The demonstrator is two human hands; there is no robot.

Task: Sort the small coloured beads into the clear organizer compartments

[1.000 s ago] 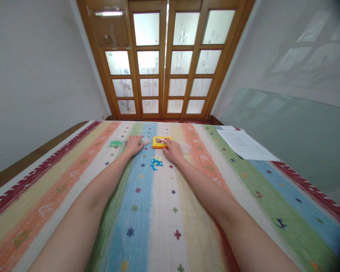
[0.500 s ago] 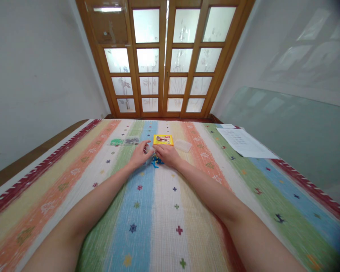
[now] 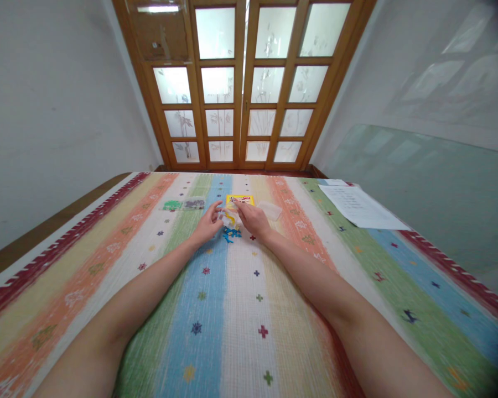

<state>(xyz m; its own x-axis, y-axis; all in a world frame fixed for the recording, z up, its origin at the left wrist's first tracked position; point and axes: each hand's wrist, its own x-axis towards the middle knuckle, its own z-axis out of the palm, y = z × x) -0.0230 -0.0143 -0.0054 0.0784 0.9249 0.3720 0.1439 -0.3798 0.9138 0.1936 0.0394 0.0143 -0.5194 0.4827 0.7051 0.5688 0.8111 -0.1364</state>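
Both my arms reach far out over a striped cloth. My left hand (image 3: 209, 223) and my right hand (image 3: 253, 219) meet around a small clear bag with yellow bits (image 3: 229, 218), each pinching it just above the cloth. Under them lies a heap of small blue pieces (image 3: 231, 235). A yellow box (image 3: 239, 199) lies right behind the hands. Left of it are a small green packet (image 3: 172, 205) and a clear packet of dark pieces (image 3: 194, 204). A clear plastic bag (image 3: 271, 209) lies to the right of the box.
The striped cloth (image 3: 240, 309) covers the whole surface. A white printed sheet (image 3: 359, 206) lies at the far right. A glass pane (image 3: 431, 182) leans along the right wall. Wooden glazed doors (image 3: 243, 83) stand behind, and bare floor (image 3: 45, 232) shows on the left.
My hands left the far packets and the yellow box, came together over the blue pieces, and now lift a small clear bag between them. The dark packet lies uncovered at the left.
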